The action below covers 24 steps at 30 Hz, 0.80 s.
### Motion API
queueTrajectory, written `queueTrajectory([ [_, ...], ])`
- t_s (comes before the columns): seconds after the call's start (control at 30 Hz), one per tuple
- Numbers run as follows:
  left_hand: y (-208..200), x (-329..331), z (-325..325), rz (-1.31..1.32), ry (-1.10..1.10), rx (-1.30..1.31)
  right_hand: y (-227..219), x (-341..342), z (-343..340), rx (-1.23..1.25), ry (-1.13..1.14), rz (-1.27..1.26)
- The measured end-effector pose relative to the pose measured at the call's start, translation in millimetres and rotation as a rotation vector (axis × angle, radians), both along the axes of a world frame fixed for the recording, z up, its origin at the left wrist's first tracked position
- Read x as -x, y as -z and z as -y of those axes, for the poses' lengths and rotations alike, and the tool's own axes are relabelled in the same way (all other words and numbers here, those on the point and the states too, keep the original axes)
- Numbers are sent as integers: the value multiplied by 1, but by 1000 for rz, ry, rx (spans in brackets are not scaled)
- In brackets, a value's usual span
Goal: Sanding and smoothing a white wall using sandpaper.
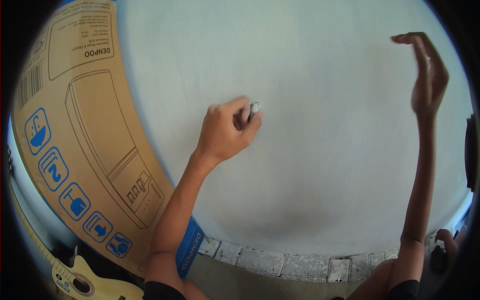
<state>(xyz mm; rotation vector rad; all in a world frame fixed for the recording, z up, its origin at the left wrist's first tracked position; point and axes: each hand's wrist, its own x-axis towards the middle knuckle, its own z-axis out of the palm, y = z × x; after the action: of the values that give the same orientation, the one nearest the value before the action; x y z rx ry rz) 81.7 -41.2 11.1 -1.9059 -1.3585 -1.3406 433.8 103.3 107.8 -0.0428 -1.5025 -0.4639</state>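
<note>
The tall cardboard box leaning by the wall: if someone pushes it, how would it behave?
The cardboard box looks tall and narrow, so it probably tips rather than slides. Its flat, uncreased panel suggests fairly stiff walls. Weight cannot be judged; the left hand, nearest, does not touch it.

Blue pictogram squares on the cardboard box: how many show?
5, running down the large brown cardboard box's left edge. Others may lie out of view.
</note>
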Motion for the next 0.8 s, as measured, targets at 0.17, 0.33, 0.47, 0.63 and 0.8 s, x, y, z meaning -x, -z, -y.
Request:
queueTrajectory([
  [0.17,-1,-7,-2,-87,-59,-153,-18,-1,-35,-233,300,-392],
  [0.33,-3,-13,-1,-193,-89,-278,-5,16,-71,-57,471,-392],
  [0.47,-6,-12,-4,-111,-114,-392,8,26,-75,-97,597,-336],
  [0.63,3,-17,-16,-115,-131,-432,26,47,-60,-159,565,-230],
  [0.8,9,-15,-24,-220,-115,-512,47,66,-43,-189,556,-100],
])
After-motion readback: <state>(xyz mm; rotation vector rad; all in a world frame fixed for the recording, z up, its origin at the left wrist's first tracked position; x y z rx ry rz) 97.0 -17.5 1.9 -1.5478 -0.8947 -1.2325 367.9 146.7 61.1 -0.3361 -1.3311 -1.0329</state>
